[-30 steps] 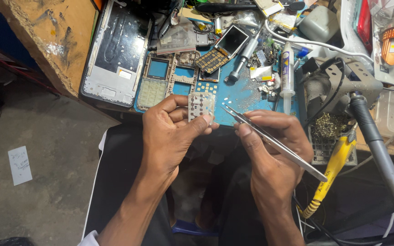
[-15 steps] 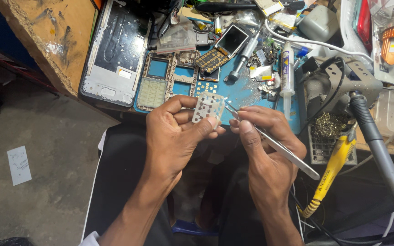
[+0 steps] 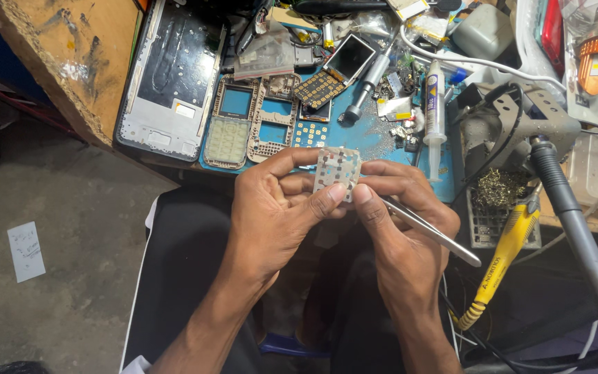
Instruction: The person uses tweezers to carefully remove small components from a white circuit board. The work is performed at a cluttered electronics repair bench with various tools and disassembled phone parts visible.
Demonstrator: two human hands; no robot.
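Pinching a small pale keypad membrane [image 3: 337, 173] between thumb and forefinger, the left hand [image 3: 278, 215] holds it upright just in front of the blue work mat [image 3: 368, 135], near the mat's front edge. The right hand [image 3: 403, 221] meets it from the other side, thumb tip pressed to the membrane's lower edge, fingers curled behind it. That same hand grips metal tweezers [image 3: 430, 232], whose shaft runs back across the palm and sticks out away from the mat, toward the person's lap; the tips are hidden behind the fingers.

On the mat, directly beyond the membrane, lie a green-keyed phone front frame [image 3: 230, 125], a second open phone frame [image 3: 275, 118] and a small square keypad board [image 3: 311, 134]. Further back on the mat sits a phone with a dark screen [image 3: 349, 58]. A white syringe tube [image 3: 435, 104] lies at the mat's right side. Left of the mat rests a large tablet back shell [image 3: 174, 76]. Right of the mat, a yellow-handled soldering iron [image 3: 503, 260] hangs down beside a grey stand [image 3: 527, 118].
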